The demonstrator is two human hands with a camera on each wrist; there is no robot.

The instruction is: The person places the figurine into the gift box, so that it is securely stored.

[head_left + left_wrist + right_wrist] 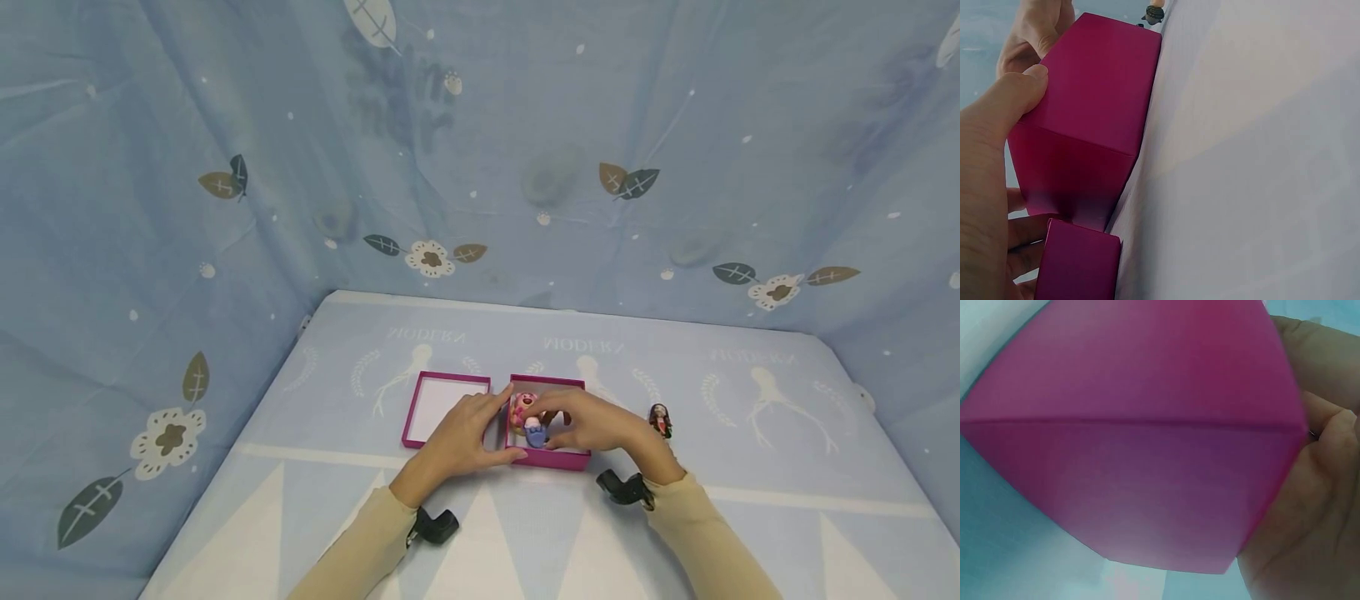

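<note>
A magenta box (551, 459) stands open with several small figurines inside. My left hand (465, 435) holds its left side, the thumb on the front rim; in the left wrist view the thumb (1027, 87) lies on the box edge and the other fingers are along the side wall. My right hand (581, 419) reaches into the box from the right, fingers curled round a dark brown figurine (551, 417), mostly hidden. Beside these fingers are a pink figurine (522, 406) and a blue one (535, 436). Box walls (1166, 481) cover the right fingertips in the right wrist view.
A magenta lid (446, 408) with a white inside lies left of the box. One dark-haired figurine (660, 420) is on the table to the right, near my right forearm. Patterned cloth (765, 475) covers the table, and blue curtains (480, 150) hang behind it.
</note>
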